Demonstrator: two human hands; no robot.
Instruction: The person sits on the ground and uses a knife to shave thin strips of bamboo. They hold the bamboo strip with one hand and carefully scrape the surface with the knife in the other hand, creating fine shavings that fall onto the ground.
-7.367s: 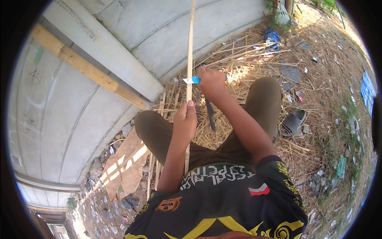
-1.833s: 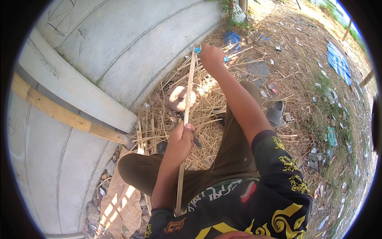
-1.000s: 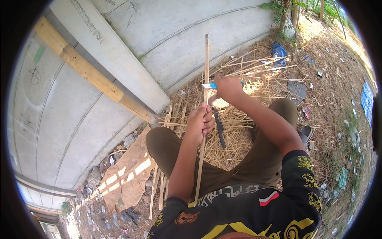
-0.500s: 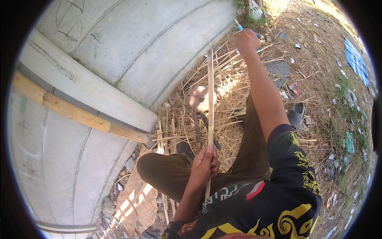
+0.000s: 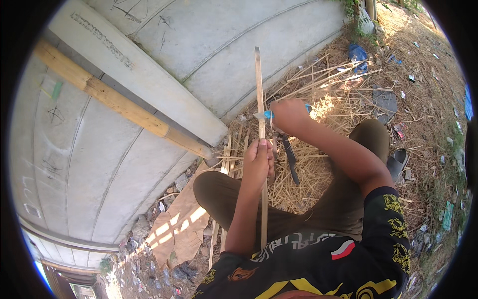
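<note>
My left hand [image 5: 257,160] is closed round a long, narrow strip of split bamboo or wood [image 5: 259,89], which stands nearly upright in the picture with its lower end against my shirt. In my right hand [image 5: 290,116] is a small knife [image 5: 269,114] with a blue handle, its short pale blade lying across the strip just above my left hand. My right fingers cover most of the handle. On the straw below my right wrist lies a dark, long-bladed tool [image 5: 290,160], partly hidden by my arm.
Thin shavings and split strips [image 5: 318,82] litter the ground ahead. A concrete panel wall [image 5: 214,55] rises on the left, with a bamboo pole [image 5: 124,106] along it. Flattened brown cardboard [image 5: 175,231] lies beside my left knee, and a grey sandal [image 5: 397,164] by my right.
My right hand has come back from far ahead, bringing the knife to the strip. My left hand still grips the strip. The whole view has shifted toward the left.
</note>
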